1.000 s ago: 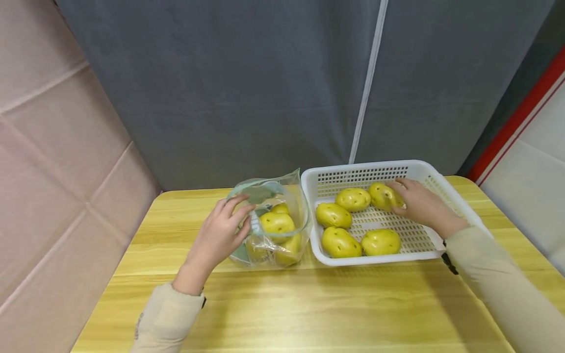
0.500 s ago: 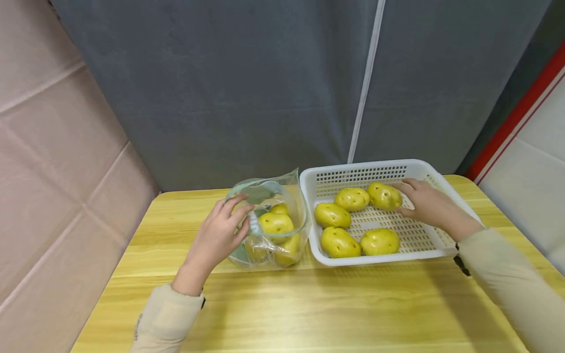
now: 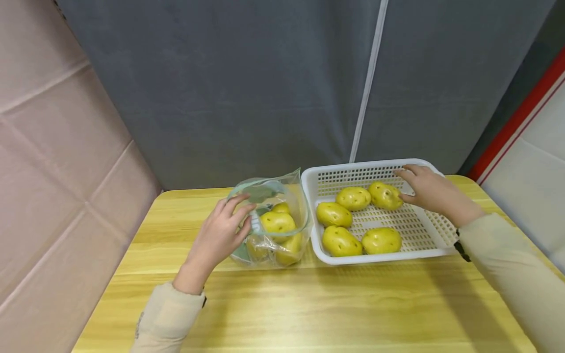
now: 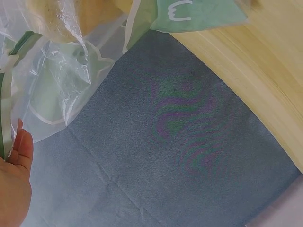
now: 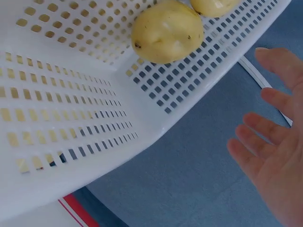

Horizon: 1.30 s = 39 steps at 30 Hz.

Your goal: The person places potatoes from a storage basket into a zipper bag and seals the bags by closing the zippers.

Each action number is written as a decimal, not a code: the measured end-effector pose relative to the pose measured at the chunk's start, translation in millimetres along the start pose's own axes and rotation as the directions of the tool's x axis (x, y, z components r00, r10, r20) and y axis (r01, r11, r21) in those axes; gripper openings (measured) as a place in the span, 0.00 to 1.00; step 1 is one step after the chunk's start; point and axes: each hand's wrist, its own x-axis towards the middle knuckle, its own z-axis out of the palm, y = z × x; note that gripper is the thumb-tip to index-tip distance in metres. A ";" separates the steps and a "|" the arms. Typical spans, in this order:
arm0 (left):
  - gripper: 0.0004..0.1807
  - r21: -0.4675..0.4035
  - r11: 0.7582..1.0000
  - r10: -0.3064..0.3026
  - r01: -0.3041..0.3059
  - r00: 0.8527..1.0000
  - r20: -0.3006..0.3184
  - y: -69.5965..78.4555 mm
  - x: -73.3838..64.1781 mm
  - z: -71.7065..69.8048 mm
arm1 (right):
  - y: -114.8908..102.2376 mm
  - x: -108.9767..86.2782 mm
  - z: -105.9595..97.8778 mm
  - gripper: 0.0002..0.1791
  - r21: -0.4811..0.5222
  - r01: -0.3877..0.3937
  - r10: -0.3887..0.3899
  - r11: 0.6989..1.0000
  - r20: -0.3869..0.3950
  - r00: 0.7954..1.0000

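On the wooden counter (image 3: 282, 304), a clear bag (image 3: 240, 252) with yellow potatoes (image 3: 277, 222) inside stands just left of a white basket (image 3: 362, 172) holding five more. The left hand (image 3: 220, 228) has its grip pinched on the bag's rim; the right hand (image 3: 428, 189), its grip spread, is near the rightmost potato (image 3: 385, 195).

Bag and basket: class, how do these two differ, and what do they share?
The bag is see-through with green parts; the basket is white and full of holes. The bag is creased, while the basket looks stiff. The bag is smaller than the basket. Potatoes overlap in the bag but lie in one layer in the basket. Both are open at the top and rest on the table.
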 end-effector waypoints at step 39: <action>0.14 0.013 1.000 -0.008 0.008 1.000 0.020 -1.1 0.8 2.8 | 11.1 39.1 41.2 0.41 -0.152 0.071 -0.043 0.986 0.176 0.983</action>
